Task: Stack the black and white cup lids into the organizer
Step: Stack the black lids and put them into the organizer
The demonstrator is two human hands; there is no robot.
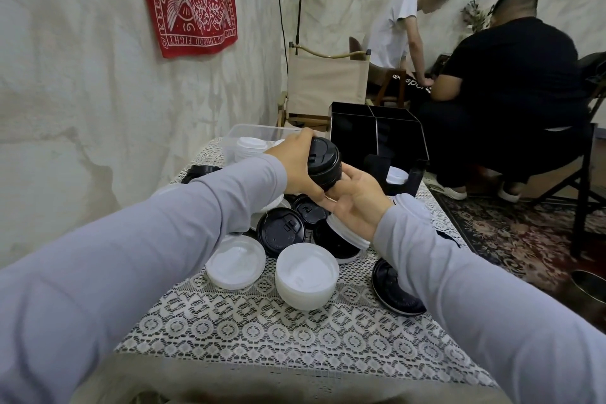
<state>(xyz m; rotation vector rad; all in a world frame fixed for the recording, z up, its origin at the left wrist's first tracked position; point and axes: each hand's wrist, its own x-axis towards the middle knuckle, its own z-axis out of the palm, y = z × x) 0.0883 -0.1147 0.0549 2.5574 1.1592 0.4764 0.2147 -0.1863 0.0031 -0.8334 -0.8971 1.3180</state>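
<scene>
hands: I see my left hand [295, 167] and right hand [357, 203] together, both gripping one stack of black lids [324, 162] | place: stack held above the table's [262, 331] middle, just before the black organizer [377, 134] at the far right corner | rest: loose lids [282, 233] piled beneath; white lid stack [306, 275] nearer the front edge

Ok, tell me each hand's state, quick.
Left hand: grips the stack of black lids from the top.
Right hand: holds the same stack from underneath.
</scene>
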